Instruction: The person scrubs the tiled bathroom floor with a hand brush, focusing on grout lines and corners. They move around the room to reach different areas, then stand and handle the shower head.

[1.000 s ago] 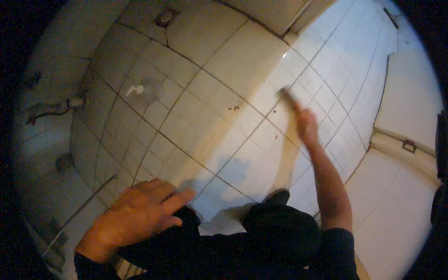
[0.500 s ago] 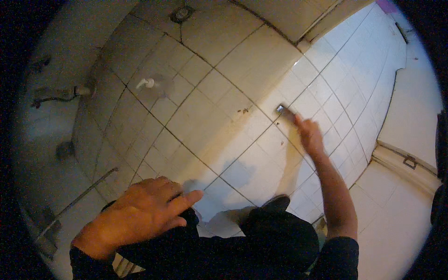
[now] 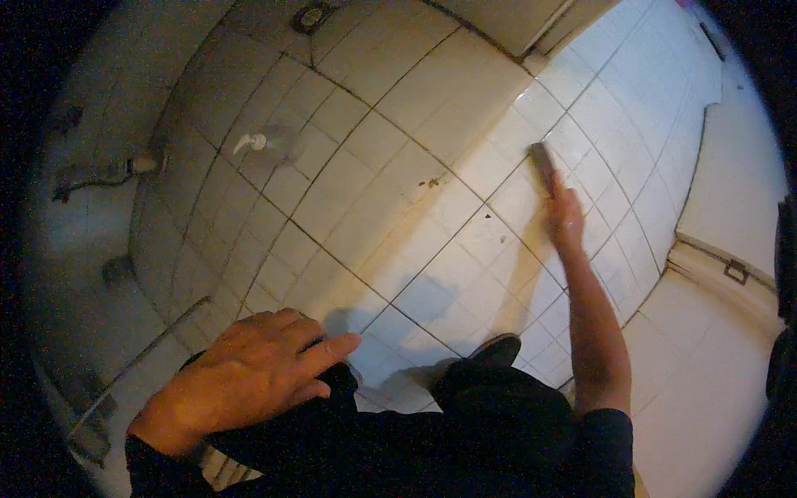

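Note:
My right hand (image 3: 564,217) reaches out over the pale tiled floor (image 3: 398,274), closed around a narrow brush (image 3: 543,163). The brush has a dark back and a yellowish-green edge along its left side. It is held low at the lit tiles, pointing away from me; whether it touches them is hard to tell. Over my dark-clothed left knee, my left hand (image 3: 261,369) lies with its fingers loosely apart and nothing in it. Small dark bits of debris (image 3: 429,183) lie on the floor left of the brush.
A clear bottle with a white pump top (image 3: 254,142) stands at the left. Beyond it is a round floor drain (image 3: 310,18). A pipe fitting (image 3: 137,166) juts from the left wall, and a long thin rod (image 3: 141,365) lies below it. My shoe (image 3: 498,350) is near the bottom middle.
My right hand has moved the brush away from me and slightly right, and turned it to point more straight ahead. My left hand has barely moved.

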A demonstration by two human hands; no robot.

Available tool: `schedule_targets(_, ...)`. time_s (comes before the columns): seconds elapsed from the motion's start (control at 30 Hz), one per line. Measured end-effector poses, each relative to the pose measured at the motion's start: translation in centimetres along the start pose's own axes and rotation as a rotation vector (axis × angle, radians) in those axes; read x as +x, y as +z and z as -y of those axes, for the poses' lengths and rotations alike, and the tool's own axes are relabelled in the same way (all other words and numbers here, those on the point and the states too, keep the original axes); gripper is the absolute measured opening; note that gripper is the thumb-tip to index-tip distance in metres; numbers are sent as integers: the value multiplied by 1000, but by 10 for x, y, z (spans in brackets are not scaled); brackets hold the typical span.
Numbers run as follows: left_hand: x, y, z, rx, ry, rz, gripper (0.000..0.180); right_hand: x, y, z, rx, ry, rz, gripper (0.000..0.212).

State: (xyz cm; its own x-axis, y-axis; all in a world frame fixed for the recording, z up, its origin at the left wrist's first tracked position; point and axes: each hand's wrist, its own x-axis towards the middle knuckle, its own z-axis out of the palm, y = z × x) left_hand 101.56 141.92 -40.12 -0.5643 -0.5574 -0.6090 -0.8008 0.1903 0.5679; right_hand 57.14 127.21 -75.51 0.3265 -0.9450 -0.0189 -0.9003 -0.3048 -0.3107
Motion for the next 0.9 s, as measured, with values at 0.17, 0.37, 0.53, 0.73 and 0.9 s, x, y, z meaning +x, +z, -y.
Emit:
schedule_targets(0.17, 1, 0, 3, -29, -1, -71, 56, -40, 8, 40, 41, -316, 186, 46)
schedule_targets(0.37, 0, 6, 1, 5, 9, -37, 57, -34, 1, -1, -54, -26, 142, 42)
schedule_targets(0.53, 8, -12, -11, 9, 40, -86, 58, -63, -28, -16, 22, 156, 334, 49)
schedule_targets(0.73, 16, -8, -20, 9, 24, -25, 59, -136, -27, -8, 51, -26, 150, 60)
schedule_targets(0.9, 22, -24, -31, 11, 48, 18, 59, -163, -60, -45, 2, 409, 87, 68)
